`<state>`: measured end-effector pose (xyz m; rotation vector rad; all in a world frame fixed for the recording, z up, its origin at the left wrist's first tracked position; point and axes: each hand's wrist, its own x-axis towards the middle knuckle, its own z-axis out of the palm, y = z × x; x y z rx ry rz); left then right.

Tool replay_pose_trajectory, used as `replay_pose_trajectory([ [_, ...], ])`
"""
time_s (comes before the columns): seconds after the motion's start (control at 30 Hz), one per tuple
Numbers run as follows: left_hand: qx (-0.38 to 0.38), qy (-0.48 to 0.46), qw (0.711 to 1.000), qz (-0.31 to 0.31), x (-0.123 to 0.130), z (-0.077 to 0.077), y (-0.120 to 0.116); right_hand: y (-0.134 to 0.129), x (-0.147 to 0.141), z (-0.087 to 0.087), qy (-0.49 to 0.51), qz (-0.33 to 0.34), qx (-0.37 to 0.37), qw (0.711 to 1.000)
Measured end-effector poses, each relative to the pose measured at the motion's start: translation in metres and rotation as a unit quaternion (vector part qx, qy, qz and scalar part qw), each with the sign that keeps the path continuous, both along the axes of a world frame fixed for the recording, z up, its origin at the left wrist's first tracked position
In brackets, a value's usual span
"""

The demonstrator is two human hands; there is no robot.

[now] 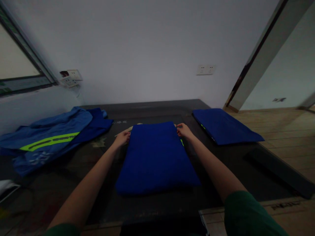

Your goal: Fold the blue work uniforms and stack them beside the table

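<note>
A folded blue garment (pixel 157 157) lies flat in front of me, a bit of yellow-green strip peeping out along its right side. At its far left corner my left hand (pixel 122 138) is closed on the edge, with the fingertips partly hidden. My right hand (pixel 184 131) pinches the far right corner in the same way. A flat, light-coloured piece (pixel 120 133) shows just beyond the garment's far left corner; I cannot make out what it is.
On the dark table (pixel 147 209), loose blue clothes (pixel 56 124) with a yellow-green stripe lie to the left. Another folded blue garment (pixel 225 126) rests on the right, near a long dark flat object (pixel 278 170). A wall with sockets (pixel 206 69) stands behind. A white object (pixel 8 188) sits far left.
</note>
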<state>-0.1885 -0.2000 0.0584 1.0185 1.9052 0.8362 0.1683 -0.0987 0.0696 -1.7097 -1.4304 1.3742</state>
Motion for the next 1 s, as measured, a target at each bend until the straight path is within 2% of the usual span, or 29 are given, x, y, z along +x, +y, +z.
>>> replay_pose_trajectory([
  [0.07,-0.025,-0.090,0.995,0.027,-0.003,0.002,0.005,0.003,0.002,0.003,0.032,0.002,-0.037,0.999],
  [0.17,-0.033,-0.170,0.983,0.058,-0.005,0.008,0.012,0.007,0.005,0.007,0.081,0.023,-0.081,0.993],
  [0.3,-0.025,-0.162,0.985,0.053,-0.004,0.009,0.020,0.013,0.003,0.008,0.112,0.045,-0.124,0.985],
  [0.43,-0.035,-0.145,0.988,0.039,-0.004,0.004,0.028,0.017,0.002,0.004,0.117,0.053,-0.136,0.982],
  [0.67,-0.019,-0.077,0.995,0.055,-0.011,-0.005,0.037,0.026,0.014,0.003,0.078,0.032,-0.083,0.993],
  [0.9,-0.009,0.041,0.998,0.048,-0.010,-0.011,0.040,0.021,0.011,-0.010,-0.043,0.016,-0.004,0.999],
  [1.0,-0.004,0.098,0.994,0.039,-0.007,-0.008,0.040,0.018,0.008,-0.012,-0.099,0.024,0.041,0.994],
])
